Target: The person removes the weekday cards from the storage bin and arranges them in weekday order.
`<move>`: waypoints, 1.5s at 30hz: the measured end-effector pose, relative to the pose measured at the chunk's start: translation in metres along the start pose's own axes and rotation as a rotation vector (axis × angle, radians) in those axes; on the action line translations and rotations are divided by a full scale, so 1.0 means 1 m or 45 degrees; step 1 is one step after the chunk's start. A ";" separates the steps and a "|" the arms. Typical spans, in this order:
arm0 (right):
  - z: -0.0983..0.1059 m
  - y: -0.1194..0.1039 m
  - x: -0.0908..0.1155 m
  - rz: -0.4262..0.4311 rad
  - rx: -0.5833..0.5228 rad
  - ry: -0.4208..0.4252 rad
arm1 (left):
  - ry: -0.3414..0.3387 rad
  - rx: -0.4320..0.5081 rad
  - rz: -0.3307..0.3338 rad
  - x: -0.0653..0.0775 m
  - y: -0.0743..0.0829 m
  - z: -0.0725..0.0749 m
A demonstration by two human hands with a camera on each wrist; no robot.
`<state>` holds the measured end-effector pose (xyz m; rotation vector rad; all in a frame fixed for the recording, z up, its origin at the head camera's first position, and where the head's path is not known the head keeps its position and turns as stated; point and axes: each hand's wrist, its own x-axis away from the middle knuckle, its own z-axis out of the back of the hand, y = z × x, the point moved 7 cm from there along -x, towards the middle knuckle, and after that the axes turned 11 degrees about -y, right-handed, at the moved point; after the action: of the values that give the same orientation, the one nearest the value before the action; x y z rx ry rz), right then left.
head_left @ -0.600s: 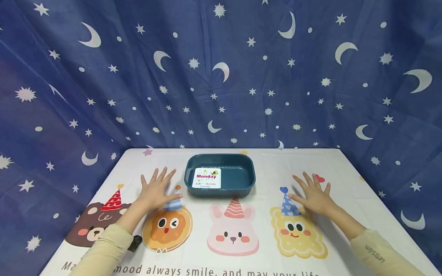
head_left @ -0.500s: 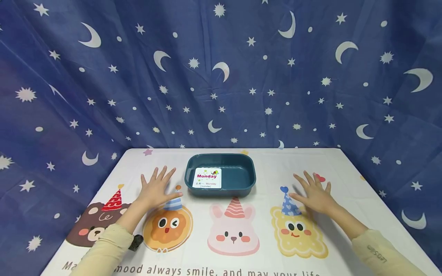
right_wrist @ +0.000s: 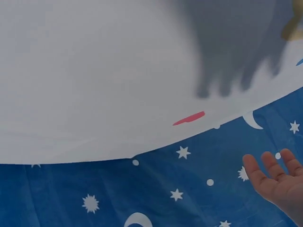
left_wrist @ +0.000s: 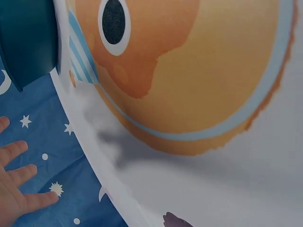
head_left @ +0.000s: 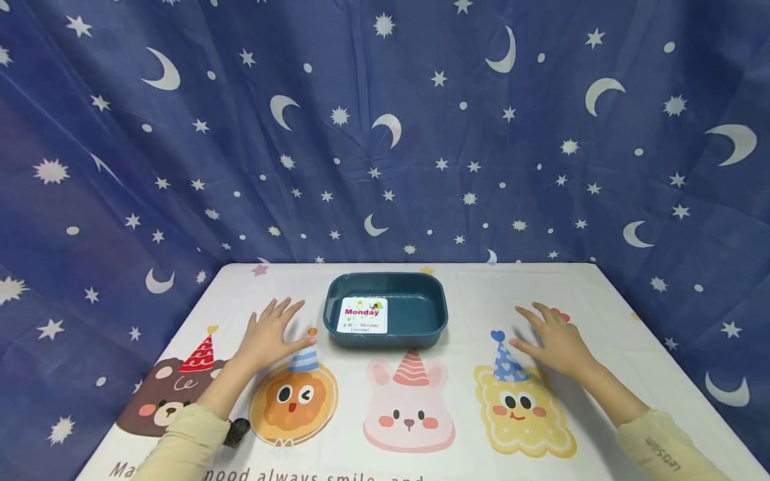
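Teal tray (head_left: 415, 341) holds a card (head_left: 362, 316) (reading "Monday"); left hand (head_left: 265, 339) and right hand (head_left: 558, 343), fingers (left_wrist: 38, 202) spread, grip nothing.

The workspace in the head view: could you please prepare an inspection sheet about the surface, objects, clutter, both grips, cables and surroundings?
Surface: white printed table cover, few soft creases.
Job's things: dark teal tray; white "Monday" card inside its left part.
Clutter: small black item by the left sleeve; cannot tell what it is.
Left grip: bare hand over the cover, left of the tray, holding nothing.
Right grip: bare hand over the cover, right of the tray, holding nothing.
Cables: nothing seen.
Surroundings: blue curtain with stars and moons.
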<state>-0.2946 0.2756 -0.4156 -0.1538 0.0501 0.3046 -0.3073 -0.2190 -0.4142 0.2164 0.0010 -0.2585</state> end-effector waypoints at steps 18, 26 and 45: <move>0.000 0.003 -0.010 0.041 -0.150 0.132 | 0.102 0.201 -0.020 0.003 0.000 -0.002; -0.003 -0.001 -0.015 0.011 -0.209 0.138 | 0.095 0.276 0.009 -0.003 0.007 -0.008; -0.003 -0.053 -0.038 -0.012 -0.473 0.168 | 0.213 0.508 0.125 -0.027 0.014 -0.013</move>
<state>-0.3151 0.2141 -0.4085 -0.5427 0.1236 0.2917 -0.3293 -0.1958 -0.4231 0.6326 0.1052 -0.1399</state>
